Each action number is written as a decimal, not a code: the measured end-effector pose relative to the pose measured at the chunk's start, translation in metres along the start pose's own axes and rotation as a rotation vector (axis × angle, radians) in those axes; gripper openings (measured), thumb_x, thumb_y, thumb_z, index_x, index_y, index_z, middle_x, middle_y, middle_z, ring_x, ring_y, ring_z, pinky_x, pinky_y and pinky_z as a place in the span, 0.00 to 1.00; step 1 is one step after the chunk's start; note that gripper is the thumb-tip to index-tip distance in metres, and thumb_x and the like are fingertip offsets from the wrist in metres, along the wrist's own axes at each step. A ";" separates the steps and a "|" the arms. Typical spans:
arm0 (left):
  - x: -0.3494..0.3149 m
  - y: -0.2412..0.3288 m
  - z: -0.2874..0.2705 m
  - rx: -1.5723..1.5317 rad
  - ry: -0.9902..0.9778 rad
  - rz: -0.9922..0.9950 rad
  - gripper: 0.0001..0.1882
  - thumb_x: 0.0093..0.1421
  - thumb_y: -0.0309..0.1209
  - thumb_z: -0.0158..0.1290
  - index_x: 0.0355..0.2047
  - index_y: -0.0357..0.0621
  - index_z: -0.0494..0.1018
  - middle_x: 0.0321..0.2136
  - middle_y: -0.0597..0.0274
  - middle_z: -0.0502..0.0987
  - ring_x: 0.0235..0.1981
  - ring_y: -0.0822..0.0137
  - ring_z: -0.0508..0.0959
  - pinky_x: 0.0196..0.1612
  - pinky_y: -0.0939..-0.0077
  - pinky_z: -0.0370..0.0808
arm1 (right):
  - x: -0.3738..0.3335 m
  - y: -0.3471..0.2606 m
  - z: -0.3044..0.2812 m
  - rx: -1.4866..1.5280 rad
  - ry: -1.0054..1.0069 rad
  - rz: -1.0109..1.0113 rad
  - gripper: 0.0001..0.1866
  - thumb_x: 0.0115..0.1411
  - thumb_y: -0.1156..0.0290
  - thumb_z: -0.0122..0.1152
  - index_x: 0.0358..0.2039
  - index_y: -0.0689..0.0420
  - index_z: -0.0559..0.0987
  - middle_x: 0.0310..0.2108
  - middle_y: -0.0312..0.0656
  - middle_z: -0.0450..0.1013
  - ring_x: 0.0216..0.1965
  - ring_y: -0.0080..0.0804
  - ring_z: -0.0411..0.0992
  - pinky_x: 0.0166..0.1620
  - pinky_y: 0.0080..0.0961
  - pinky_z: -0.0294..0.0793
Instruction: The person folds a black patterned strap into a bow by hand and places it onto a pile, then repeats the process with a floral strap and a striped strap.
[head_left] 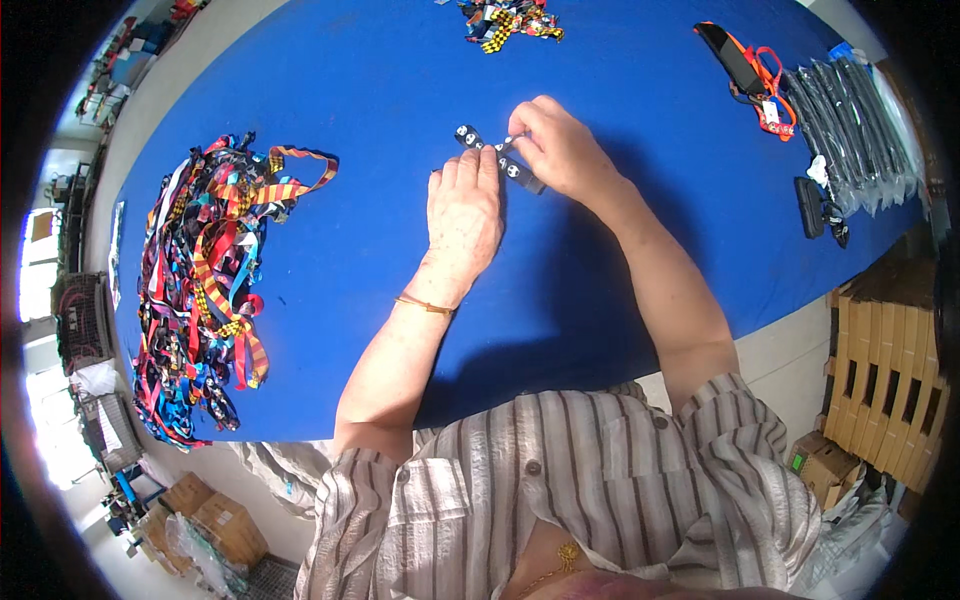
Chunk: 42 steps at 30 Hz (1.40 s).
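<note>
A folded black lanyard (512, 170) with white printed motifs lies slantwise on the blue-covered table, beneath both my hands. Across its middle rest the fingertips of my left hand (466, 200), close together and holding it against the cloth; they hide part of it. My right hand (562, 150) is closed in a pinch on a narrow piece of the lanyard just above the folded strip. Its thumb and index finger meet there, with the other fingers curled. What lies under the left fingers is hidden.
A large heap of colourful lanyards (200, 290) covers the table's left side. Another small pile (510, 22) sits at the far edge. To the right are clear-bagged black items (855, 130), an orange lanyard with a black pouch (735, 60), and a black buckle-like piece (810, 207).
</note>
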<state>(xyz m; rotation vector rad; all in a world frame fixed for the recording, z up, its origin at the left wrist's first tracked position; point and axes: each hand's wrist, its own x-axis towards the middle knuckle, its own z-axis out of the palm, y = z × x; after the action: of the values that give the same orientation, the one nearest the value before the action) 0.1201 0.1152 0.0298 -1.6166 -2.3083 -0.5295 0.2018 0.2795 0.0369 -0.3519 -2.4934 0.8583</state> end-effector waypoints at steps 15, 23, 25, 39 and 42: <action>0.002 -0.001 0.003 0.088 -0.039 0.046 0.23 0.57 0.26 0.49 0.54 0.33 0.70 0.49 0.48 0.75 0.47 0.55 0.75 0.48 0.62 0.71 | 0.005 0.004 0.006 -0.228 0.183 -0.189 0.06 0.57 0.77 0.58 0.36 0.58 0.74 0.35 0.44 0.74 0.38 0.44 0.74 0.40 0.35 0.75; 0.003 0.001 0.000 0.137 -0.091 0.061 0.24 0.57 0.26 0.48 0.55 0.32 0.68 0.48 0.49 0.74 0.48 0.55 0.74 0.49 0.61 0.71 | -0.005 -0.024 -0.021 0.017 -0.024 0.309 0.15 0.53 0.59 0.68 0.28 0.57 0.77 0.25 0.47 0.78 0.29 0.45 0.78 0.34 0.38 0.76; 0.002 -0.001 0.001 0.139 -0.092 0.044 0.24 0.57 0.27 0.49 0.55 0.32 0.68 0.48 0.50 0.74 0.48 0.55 0.74 0.49 0.61 0.70 | -0.013 -0.030 -0.016 0.011 -0.145 0.315 0.17 0.54 0.56 0.66 0.25 0.57 0.78 0.23 0.49 0.77 0.29 0.50 0.77 0.34 0.42 0.75; 0.002 0.000 0.003 0.133 -0.091 0.056 0.24 0.58 0.27 0.48 0.55 0.32 0.68 0.50 0.49 0.73 0.50 0.54 0.73 0.52 0.58 0.71 | 0.011 -0.018 -0.011 -0.001 -0.065 0.597 0.26 0.50 0.47 0.64 0.21 0.63 0.80 0.22 0.54 0.76 0.26 0.43 0.77 0.33 0.37 0.74; 0.001 -0.001 0.006 0.149 -0.069 0.059 0.24 0.58 0.26 0.48 0.55 0.32 0.68 0.50 0.49 0.74 0.49 0.55 0.73 0.51 0.60 0.71 | 0.014 -0.005 0.005 0.002 -0.155 0.572 0.22 0.54 0.52 0.67 0.25 0.62 0.78 0.21 0.43 0.76 0.25 0.29 0.74 0.30 0.31 0.72</action>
<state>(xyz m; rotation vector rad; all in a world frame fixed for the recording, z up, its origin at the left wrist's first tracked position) 0.1189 0.1186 0.0246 -1.6496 -2.2805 -0.2859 0.1867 0.2783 0.0418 -1.0692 -2.5641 1.1352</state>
